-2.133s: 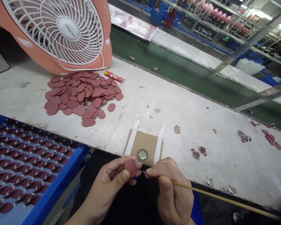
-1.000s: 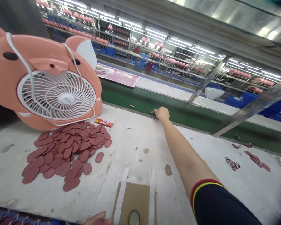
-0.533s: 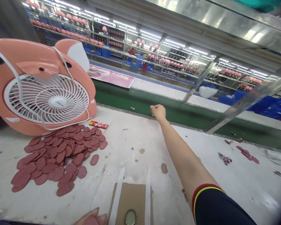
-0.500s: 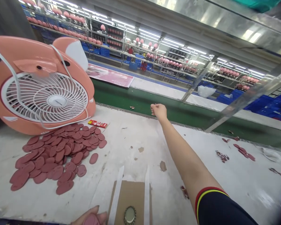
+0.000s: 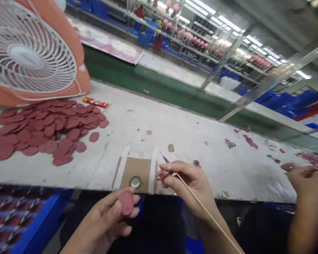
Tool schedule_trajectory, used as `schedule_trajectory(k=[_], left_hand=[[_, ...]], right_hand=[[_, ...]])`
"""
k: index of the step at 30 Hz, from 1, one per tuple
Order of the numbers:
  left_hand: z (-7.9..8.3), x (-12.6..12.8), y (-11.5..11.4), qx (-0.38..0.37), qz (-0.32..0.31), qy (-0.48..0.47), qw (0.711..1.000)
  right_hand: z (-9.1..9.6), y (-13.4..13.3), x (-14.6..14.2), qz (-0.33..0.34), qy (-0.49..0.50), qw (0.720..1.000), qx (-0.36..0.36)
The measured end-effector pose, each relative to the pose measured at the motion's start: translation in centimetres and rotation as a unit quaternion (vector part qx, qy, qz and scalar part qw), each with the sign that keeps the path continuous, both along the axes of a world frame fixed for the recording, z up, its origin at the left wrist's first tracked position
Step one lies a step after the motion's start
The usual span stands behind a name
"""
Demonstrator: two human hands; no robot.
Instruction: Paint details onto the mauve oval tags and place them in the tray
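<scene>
My left hand (image 5: 110, 217) pinches a dark red oval disc (image 5: 126, 202) between thumb and fingers, below the table's front edge. My right hand (image 5: 187, 181) is closed on a thin wooden stick (image 5: 201, 208) with a purple tip (image 5: 164, 158), and some small thing I cannot make out sits at its fingertips. Between the hands, on a brown cardboard square (image 5: 135, 169) taped to the table, lies a metal bottle cap (image 5: 135, 182).
A heap of dark red discs (image 5: 42, 127) lies left, under a pink fan (image 5: 29, 56) with a red packet (image 5: 95, 102) beside it. A blue tray of discs (image 5: 18, 218) sits lower left. Another person's hand (image 5: 306, 180) works at right. A green conveyor (image 5: 159, 88) runs behind.
My right arm has come back from the conveyor's edge to the cardboard, now holding the stick. The view has tilted down, and my left hand with the disc is fully visible.
</scene>
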State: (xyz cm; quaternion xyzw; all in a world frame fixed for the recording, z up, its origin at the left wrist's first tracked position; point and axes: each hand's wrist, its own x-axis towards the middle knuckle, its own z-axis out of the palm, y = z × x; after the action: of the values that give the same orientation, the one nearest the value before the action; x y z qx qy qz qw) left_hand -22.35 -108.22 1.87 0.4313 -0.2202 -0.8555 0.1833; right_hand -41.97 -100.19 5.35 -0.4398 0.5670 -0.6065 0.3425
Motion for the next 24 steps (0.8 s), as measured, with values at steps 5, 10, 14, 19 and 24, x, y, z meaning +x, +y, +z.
schedule_trajectory(k=[5, 10, 14, 19, 24], left_hand=[[0.6, -0.1, 0.7, 0.004, -0.082, 0.045, 0.996], [0.0, 0.5, 1.1, 0.016, -0.105, 0.085, 0.991], [-0.4, 0.7, 1.3, 0.017, -0.101, 0.086, 0.991], [-0.6, 1.0, 1.2, 0.020, -0.105, 0.091, 0.990], [-0.6, 1.1, 1.1, 0.018, -0.111, 0.098, 0.989]], right_hand=[[-0.6, 2.3, 2.6, 0.043, 0.039, 0.998, 0.016], [-0.2, 2.3, 3.0, 0.069, 0.082, 0.994, 0.036], [-0.4, 2.2, 3.4, 0.065, 0.032, 0.996, 0.057], [-0.3, 2.2, 3.8, 0.068, 0.031, 0.994, 0.082], [0.4, 1.9, 3.6, 0.076, 0.121, 0.986, 0.089]])
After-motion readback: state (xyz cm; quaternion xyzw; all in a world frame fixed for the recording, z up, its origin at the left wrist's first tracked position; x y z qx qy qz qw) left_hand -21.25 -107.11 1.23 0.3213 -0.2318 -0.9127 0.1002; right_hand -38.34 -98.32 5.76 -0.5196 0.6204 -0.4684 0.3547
